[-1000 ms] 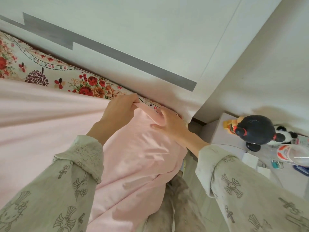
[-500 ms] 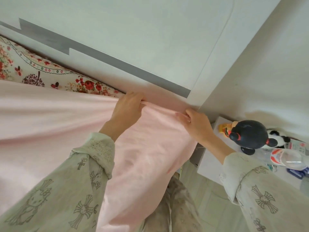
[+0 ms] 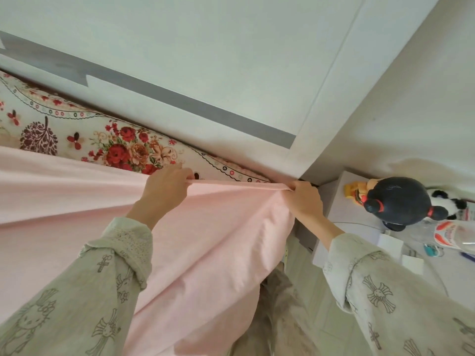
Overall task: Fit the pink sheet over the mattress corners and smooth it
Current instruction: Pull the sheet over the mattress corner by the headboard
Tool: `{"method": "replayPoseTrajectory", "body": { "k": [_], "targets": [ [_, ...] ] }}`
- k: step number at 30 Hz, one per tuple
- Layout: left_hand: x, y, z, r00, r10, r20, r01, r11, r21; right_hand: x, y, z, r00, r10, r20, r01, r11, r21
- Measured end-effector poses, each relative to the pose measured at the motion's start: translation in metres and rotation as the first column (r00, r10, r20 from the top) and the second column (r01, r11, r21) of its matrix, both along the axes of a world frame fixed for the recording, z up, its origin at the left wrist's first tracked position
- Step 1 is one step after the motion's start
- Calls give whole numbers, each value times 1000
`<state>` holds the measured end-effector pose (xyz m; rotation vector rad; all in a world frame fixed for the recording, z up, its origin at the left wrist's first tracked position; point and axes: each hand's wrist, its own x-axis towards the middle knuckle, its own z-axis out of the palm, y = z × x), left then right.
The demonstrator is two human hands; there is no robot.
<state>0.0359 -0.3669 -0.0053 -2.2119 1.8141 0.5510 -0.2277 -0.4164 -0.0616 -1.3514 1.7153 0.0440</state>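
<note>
Against the headboard (image 3: 231, 60), both hands pinch the pink sheet (image 3: 77, 201) hem: left hand (image 3: 164, 191), right hand (image 3: 305, 199); floral mattress (image 3: 123, 147) corner uncovered, smoothing undone.

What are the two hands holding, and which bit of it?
Both hands hold the pink sheet by its top edge. The left hand pinches the hem partway along; the right hand grips it at the mattress corner.

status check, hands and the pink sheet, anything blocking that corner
Left hand and right hand both pinching pink cotton sheet hem, stretched taut. Floral mattress corner not yet covered. White headboard tight against corner.
</note>
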Motion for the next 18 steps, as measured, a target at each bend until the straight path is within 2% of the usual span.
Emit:
{"method": "replayPoseTrajectory", "body": {
  "k": [5,7,10,12,15,17,18],
  "targets": [
    [14,-22,-11,999,34,42,-25,982,-189,10,6,-14,987,149,-57,-153,985,-81],
    [15,-35,-17,999,30,14,-27,981,-194,13,9,-18,977,205,-59,-210,971,-112],
    [16,-38,-32,999,40,-21,-42,990,-134,17,11,-28,973,231,-27,-231,973,-25],
    [20,-34,-43,996,45,-75,-46,999,-19,19,12,-37,979,205,-5,-205,978,38],
    [27,-32,-57,981,21,-194,10,988,153,20,11,-49,994,105,7,-106,994,5],
    [27,-35,-59,976,1,-217,30,990,140,21,10,-52,992,-29,119,31,999,-16],
    [25,-38,-61,976,-34,-213,53,995,84,20,11,-53,978,-98,184,100,995,-5]
  ]
}}
